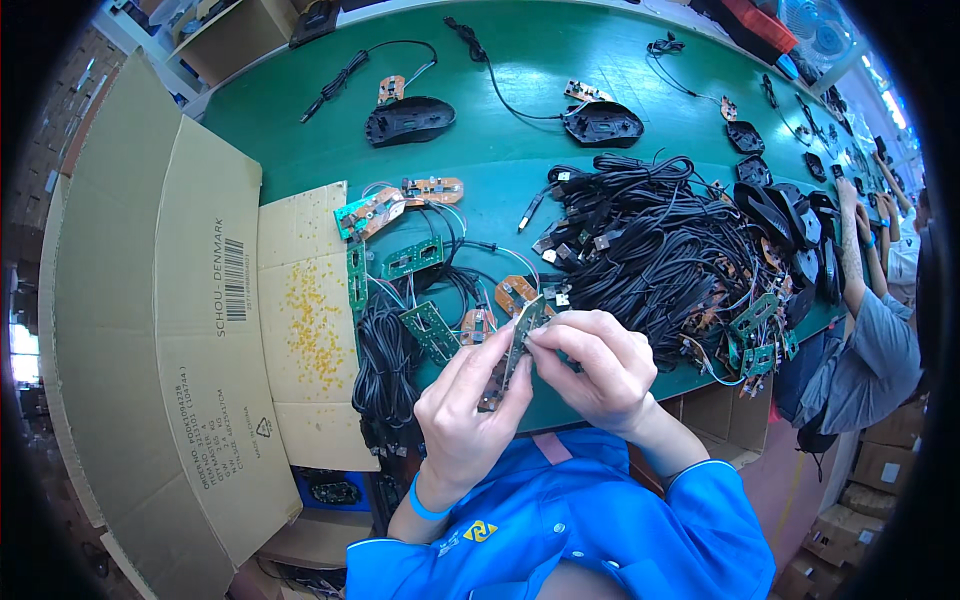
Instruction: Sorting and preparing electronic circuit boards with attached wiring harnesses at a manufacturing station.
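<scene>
A small green circuit board [521, 338] is held upright above the near edge of the green tabletop [500, 150], pinched between both hands. The left hand [468, 405] is closed around the board's lower part, with the thumb and fingers wrapped on either side of it, and a blue band is worn at that wrist. The right hand [597, 368] is closed on the board's upper edge, its fingertips pressed against the top of the board just beside the left hand's fingers. Blue sleeves are seen at the lower edge of the view. Directly behind the hands, several more green and orange circuit boards [420, 258] are spread on the tabletop, joined by thin coloured wires. To the right of them a large tangled heap of black cables [660, 250] is piled. A smaller coiled bundle of black cable [385, 365] lies at the left of the hands, partly over the tabletop's edge. Farther back, two black mouse shells [410, 120] are set well apart from each other, each with a small board beside it. An opened cardboard box flap [170, 330] is spread at the left. At the right edge, another person's arm [852, 250] is stretched over a row of black mouse shells.
</scene>
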Tool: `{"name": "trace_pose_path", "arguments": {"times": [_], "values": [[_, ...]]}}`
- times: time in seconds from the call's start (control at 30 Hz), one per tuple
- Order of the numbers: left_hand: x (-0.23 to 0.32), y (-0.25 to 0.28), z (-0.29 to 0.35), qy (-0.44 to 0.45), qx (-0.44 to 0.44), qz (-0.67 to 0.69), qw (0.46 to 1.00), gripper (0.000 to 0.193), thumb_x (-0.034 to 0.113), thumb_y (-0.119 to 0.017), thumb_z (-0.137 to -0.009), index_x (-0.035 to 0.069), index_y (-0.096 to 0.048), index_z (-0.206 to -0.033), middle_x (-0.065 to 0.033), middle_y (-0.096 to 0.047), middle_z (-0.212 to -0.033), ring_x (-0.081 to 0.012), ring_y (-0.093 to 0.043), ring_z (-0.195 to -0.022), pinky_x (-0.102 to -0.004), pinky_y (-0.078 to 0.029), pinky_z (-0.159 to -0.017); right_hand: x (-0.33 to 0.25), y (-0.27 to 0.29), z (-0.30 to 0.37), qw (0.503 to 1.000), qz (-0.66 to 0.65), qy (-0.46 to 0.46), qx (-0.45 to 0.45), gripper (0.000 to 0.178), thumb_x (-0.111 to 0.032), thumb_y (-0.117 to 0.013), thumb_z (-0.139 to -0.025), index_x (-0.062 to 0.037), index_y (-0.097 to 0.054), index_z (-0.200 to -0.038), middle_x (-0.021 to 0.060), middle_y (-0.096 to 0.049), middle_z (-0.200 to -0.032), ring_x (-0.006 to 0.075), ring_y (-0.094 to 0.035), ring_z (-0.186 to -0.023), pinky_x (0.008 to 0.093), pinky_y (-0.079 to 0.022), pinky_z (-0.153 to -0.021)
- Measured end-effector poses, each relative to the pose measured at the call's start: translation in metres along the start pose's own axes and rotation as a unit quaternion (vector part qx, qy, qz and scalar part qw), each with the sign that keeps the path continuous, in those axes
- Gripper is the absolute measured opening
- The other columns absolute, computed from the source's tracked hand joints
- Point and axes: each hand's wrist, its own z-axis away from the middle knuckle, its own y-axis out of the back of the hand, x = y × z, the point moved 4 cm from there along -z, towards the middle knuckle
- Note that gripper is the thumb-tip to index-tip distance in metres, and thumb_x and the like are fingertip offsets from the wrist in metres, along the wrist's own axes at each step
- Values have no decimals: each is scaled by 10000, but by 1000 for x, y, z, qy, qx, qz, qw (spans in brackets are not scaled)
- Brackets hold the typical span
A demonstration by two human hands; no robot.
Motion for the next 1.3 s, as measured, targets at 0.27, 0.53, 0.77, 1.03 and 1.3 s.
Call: {"name": "trace_pose_path", "arguments": {"times": [0.27, 0.53, 0.77, 1.03, 1.3], "values": [[-2, 2, 0, -51, -11, -25, 998, 375, -67, -709, -721, -54, -662, -1092, -108, -681, -821, -117, -579, -587, -207, -505, -505, 1, 1, -5, 999, -32, -15, -41, 239, 54, -768, -661, -6, -677, -873, 102, -665, -887, 128, -563, -577, 211, -451, -458], [-5, 5, -2, 6, -49, 9, 999, 392, -67, -706, -730, -33, -659, -1118, -108, -680, -866, -132, -571, -594, -226, -484, -500, 6, -2, -2, 994, -78, -57, -54, 222, 61, -760, -669, -7, -671, -862, 93, -651, -889, 101, -523, -553, 198, -408, -438], [-9, 6, -2, -16, -49, 20, 998, 400, -70, -698, -741, -13, -655, -1135, -106, -681, -929, -143, -577, -601, -252, -481, -520, 6, -3, -2, 994, -86, -44, -53, 212, 65, -745, -682, -5, -661, -864, 86, -641, -885, 92, -507, -539, 193, -386, -429], [-9, 13, -4, -42, -70, -13, 997, 409, -80, -686, -751, -15, -645, -1152, -113, -680, -947, -141, -603, -637, -253, -498, -542, 3, -6, -5, 991, -61, -59, -108, 186, 41, -713, -712, -11, -634, -872, 71, -613, -832, 121, -510, -557, 220, -407, -443], [-29, 8, 6, 203, -60, 232, 949, 410, -86, -652, -801, -18, -611, -1203, -135, -676, -967, -148, -657, -711, -228, -529, -567, 0, -10, -17, 984, -45, -71, -157, 156, 26, -693, -719, -36, -617, -841, 45, -593, -808, 112, -491, -583, 216, -394, -474]]}}
